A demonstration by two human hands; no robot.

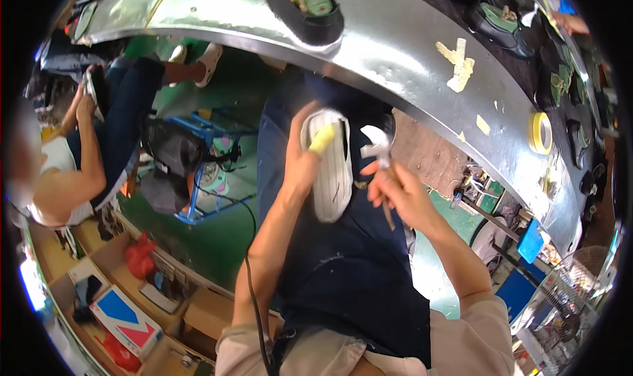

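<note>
Over my lap, my left hand (302, 162) is closed around a shoe (331, 191) whose white ribbed sole faces up. A yellow cover is on the thumb, which presses on the sole. Just right of the shoe, my right hand (403, 193) grips a hammer (377, 144) by its brownish handle. The pale metal head is raised beside the sole, apart from it and slightly blurred. The shoe's upper is mostly hidden beneath the sole.
A curved metal bench (395, 53) runs ahead, bearing a dark shoe with a green last (316, 0) and a yellow tape roll (541, 133). Another person (72, 158) sits at left, near a blue stool (191, 204). Cardboard boxes (211, 317) stand lower left; a fan (580, 277) lower right.
</note>
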